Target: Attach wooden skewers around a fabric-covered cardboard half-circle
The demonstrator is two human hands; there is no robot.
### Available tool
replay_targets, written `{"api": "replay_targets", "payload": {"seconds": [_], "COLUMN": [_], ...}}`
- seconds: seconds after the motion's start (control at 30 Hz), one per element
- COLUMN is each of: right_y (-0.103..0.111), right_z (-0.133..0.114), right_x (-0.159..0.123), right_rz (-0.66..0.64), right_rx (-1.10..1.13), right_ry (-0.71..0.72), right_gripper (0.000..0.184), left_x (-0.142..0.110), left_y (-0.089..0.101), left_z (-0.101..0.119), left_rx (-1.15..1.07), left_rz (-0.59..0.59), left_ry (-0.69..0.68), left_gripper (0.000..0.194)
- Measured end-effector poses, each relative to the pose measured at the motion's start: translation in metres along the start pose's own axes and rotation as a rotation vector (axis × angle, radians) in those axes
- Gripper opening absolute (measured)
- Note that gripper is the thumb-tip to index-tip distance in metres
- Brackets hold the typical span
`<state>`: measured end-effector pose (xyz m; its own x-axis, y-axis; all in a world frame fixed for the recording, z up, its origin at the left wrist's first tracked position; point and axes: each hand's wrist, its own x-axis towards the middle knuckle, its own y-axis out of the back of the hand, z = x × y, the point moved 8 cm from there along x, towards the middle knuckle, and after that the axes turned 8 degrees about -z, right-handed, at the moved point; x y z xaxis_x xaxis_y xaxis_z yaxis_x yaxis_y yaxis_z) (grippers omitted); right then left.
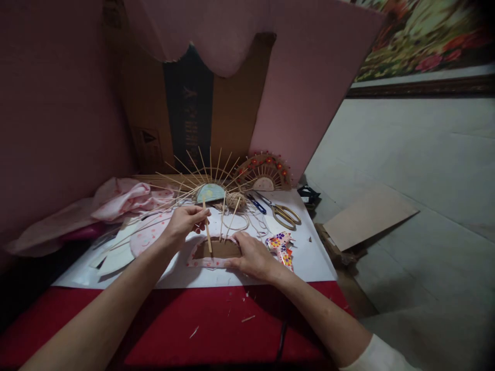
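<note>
Between the fingertips of my left hand (189, 221) is a thin wooden stick (209, 237), slanting with its lower end over a half-round cardboard piece (224, 251). Pink dotted fabric (195, 262) wraps the rim of that piece. My right hand (253, 255) grips its right end, thumb at the front edge and fingers at the back. Two more sticks (223, 216) rise from its curved edge. Beyond it stands a half-round with a pale green fabric face (211, 192) and long sticks fanning out.
Behind lie a twine ball (235, 201), gold-handled scissors (285, 215) and a blue cutter (256, 203). A flower-patterned glue gun (281, 246) sits to the right. A finished-looking fan (264, 172) leans at the back; pink cloth (131, 198) is heaped left. Stick scraps litter the red cloth (216, 324).
</note>
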<state>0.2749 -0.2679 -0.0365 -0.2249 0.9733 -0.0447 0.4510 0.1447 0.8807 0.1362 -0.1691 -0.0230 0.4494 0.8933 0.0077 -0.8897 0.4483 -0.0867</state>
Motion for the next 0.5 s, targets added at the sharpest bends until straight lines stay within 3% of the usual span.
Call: {"api": "replay_targets", "payload": {"seconds": [0.13,0.4,0.5], "right_y": [-0.004,-0.017,-0.02], "right_z": [-0.001,0.003,0.005], "right_x": [-0.001,0.003,0.006], "right_rz": [-0.054,-0.103,-0.123], "right_rx": [0.287,0.897,0.991], "right_ry": [0.066,0.115,0.1], "right_gripper": [0.029,0.039,0.036], "left_x": [-0.009,-0.015,-0.018], "left_y": [-0.001,-0.002,-0.003], "left_z": [0.004,0.013,0.018], "left_rx": [-0.049,-0.103,-0.123], "left_rz": [0.011,0.057,0.063], "left_ry": [-0.056,-0.184,-0.232], "left_gripper": [0.022,0.02,0.019]}}
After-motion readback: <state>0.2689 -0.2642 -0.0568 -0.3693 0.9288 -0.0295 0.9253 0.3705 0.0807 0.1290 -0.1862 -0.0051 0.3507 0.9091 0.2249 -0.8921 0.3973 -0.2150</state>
